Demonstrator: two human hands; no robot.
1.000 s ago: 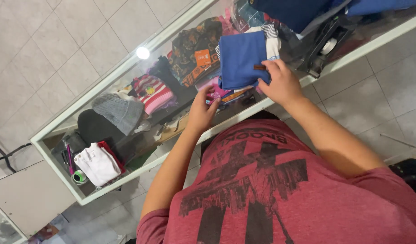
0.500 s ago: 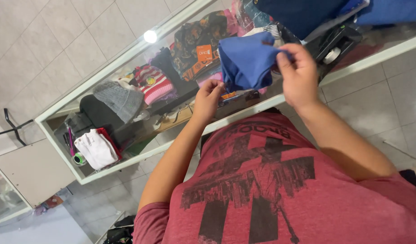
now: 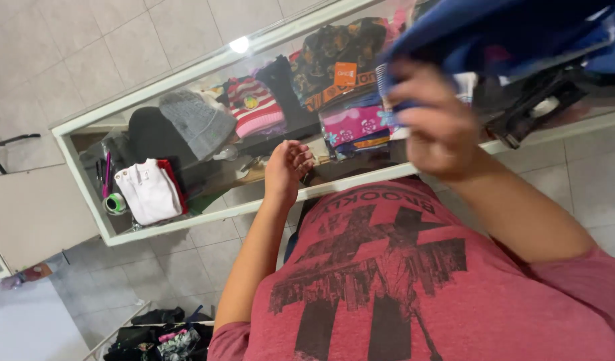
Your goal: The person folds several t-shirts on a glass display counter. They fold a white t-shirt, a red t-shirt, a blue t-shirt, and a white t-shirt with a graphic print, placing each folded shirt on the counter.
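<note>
A soft blue fabric garment (image 3: 501,30), deep royal blue with a slightly lighter folded edge, is bunched and lifted near the upper right of the view, blurred. Its lower corner is pinched in the fingers of the right hand (image 3: 435,124), raised above the glass top of the display case. The cloth hangs loosely in folds, spreading up and to the right past the frame's edge. The left hand (image 3: 286,170) is apart from it, open with fingers curled, holding nothing.
</note>
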